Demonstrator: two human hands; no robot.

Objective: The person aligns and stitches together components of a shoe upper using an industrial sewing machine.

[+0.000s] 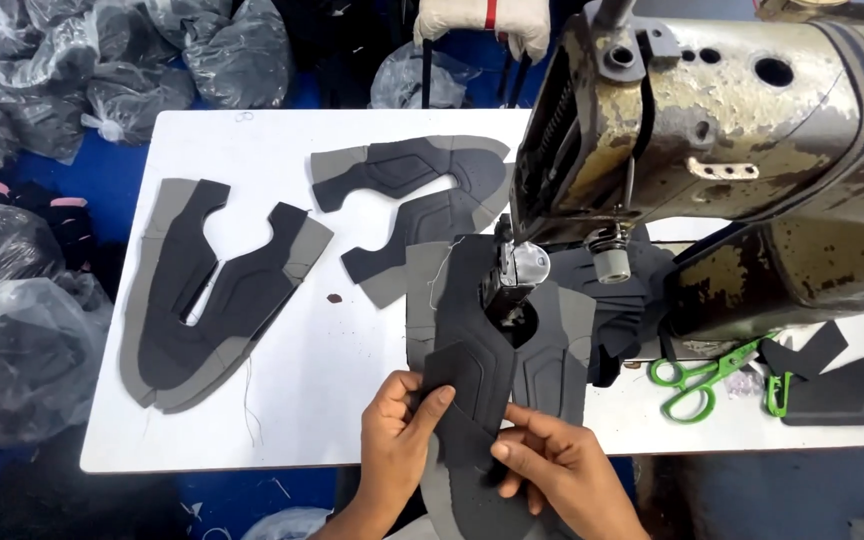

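Both hands [482, 445] pinch shoe upper [497, 350] beneath sewing machine [712, 130], scissors [702, 380] nearby.

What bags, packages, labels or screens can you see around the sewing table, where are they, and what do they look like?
Clear plastic bags: piled beyond the table's far left corner, knotted, crinkled, dark contents.
More clear plastic bags: left of the table, bulging, holding dark pieces.
Clear plastic bag: behind the table's far edge, small, crumpled.
Labels, signs, screens: none visible.

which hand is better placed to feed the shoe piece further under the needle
Likely the left hand: its thumb lies on top of the black and grey shoe upper piece, in line with the presser foot. The right hand pinches the near edge.
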